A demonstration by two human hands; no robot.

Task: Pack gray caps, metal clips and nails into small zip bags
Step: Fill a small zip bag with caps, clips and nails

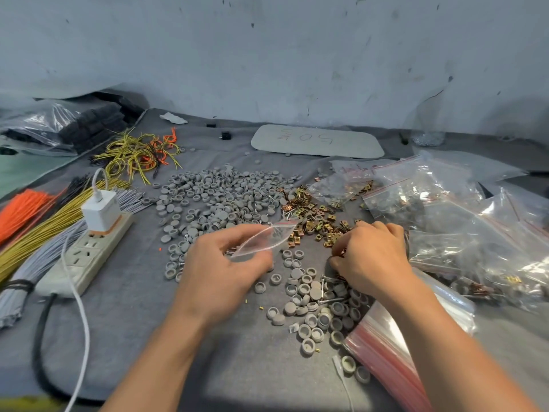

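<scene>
At the left edge lie wires (35, 221) in bundles and a power strip (89, 254). The left hand (219, 272) pinches an empty bag (264, 239) between thumb and fingers and holds it above the desk (237, 367). The long axis of the bag runs from lower left to upper right, and its red zip end points to the clips (315, 215). Behind it the caps (219, 197) lie in a wide pile, and more of them lie nearer to the person. The right hand (371, 257) is just right of the bag, with its fingers curled down at the near edge of the clips; I cannot tell if it holds a piece. Nails (329, 297) lie among the caps just below this hand. So the right hand is the nearer one to clips and nails, and the bag mouth is close on its left. Further right are full bags (445, 209). The desk has a gray cloth, and a pale scuffed wall (267, 55) stands behind.
</scene>
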